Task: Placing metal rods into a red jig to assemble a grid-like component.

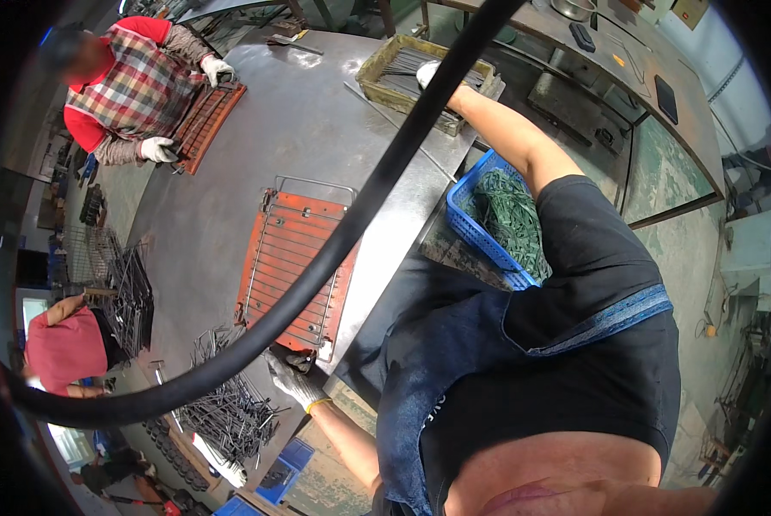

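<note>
An orange-red jig plate (pixel 292 288) lies on the metal table, with thin dark rods across it and a bent wire frame (pixel 316 183) around its far end. My left hand (pixel 296 383), in a pale knitted glove, is at the plate's near lower edge. Its fingers are curled by a dark object that I cannot make out. Stretched out to the far right, my right hand (pixel 428 72), in a white glove, is over straight metal rods (pixel 407 67) in a worn yellowish bin (pixel 370 76). A black cable in front partly hides that hand, and its fingers cannot be seen clearly.
A thick black cable (pixel 342 249) crosses the view. Dark wire parts (pixel 226 413) are heaped on the table (pixel 179 267). A blue basket (pixel 467 225) holds green strips. Across the table, a gloved co-worker (pixel 144 86) holds another orange-red jig (pixel 209 125). Another person (pixel 67 344) stands farther off.
</note>
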Available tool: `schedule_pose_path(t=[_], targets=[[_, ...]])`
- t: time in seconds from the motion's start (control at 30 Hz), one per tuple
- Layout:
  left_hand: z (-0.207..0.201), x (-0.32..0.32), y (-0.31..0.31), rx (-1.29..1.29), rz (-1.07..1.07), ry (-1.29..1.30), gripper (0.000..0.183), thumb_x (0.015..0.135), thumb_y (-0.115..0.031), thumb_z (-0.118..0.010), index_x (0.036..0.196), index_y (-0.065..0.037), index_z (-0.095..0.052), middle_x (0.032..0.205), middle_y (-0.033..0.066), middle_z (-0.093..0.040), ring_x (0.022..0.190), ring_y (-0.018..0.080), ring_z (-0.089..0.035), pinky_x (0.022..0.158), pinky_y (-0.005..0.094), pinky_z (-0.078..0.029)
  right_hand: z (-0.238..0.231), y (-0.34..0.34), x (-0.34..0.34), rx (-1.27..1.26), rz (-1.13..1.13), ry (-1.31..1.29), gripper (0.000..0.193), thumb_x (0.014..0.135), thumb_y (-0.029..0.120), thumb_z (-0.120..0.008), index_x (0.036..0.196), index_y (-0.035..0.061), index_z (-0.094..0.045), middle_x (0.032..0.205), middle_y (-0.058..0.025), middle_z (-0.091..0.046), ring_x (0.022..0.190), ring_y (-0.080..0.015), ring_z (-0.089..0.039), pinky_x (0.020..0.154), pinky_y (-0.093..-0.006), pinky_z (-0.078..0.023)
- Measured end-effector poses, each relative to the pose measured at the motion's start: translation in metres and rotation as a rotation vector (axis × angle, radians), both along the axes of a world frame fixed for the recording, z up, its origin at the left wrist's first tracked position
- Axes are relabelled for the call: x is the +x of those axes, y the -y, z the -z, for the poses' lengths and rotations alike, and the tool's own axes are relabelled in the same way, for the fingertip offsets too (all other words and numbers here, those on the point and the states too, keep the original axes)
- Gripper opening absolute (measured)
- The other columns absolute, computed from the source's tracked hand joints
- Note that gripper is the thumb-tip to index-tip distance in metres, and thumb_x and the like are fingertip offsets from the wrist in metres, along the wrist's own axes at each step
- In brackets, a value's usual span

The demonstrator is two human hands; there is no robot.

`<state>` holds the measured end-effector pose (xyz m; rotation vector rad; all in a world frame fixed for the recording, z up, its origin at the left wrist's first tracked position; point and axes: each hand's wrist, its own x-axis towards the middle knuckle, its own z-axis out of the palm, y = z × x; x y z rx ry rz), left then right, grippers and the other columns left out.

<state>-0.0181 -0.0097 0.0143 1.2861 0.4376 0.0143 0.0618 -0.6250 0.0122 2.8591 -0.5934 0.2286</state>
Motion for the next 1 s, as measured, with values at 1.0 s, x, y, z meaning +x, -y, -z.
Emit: schedule_pose_path(t=[1.0], targets=[[-0.007, 0.014, 0.019, -0.089, -0.297, -0.043, 0.038, 0.096, -0.028, -0.054, 0.123, -0.001, -0.060, 0.072, -0.0011, -0.060, 0.045, 0.0063, -0.033, 0.048, 0.0258, -0.035, -0.041, 0.022, -0.037, 1.169, -0.248, 0.481, 0.024, 0.092, 0.023, -0.056, 0.100, 0.0030, -0.066, 0.062, 0.0023, -0.055, 0.049, -0.0060, -0.046, 0.047, -0.0247, -0.037]])
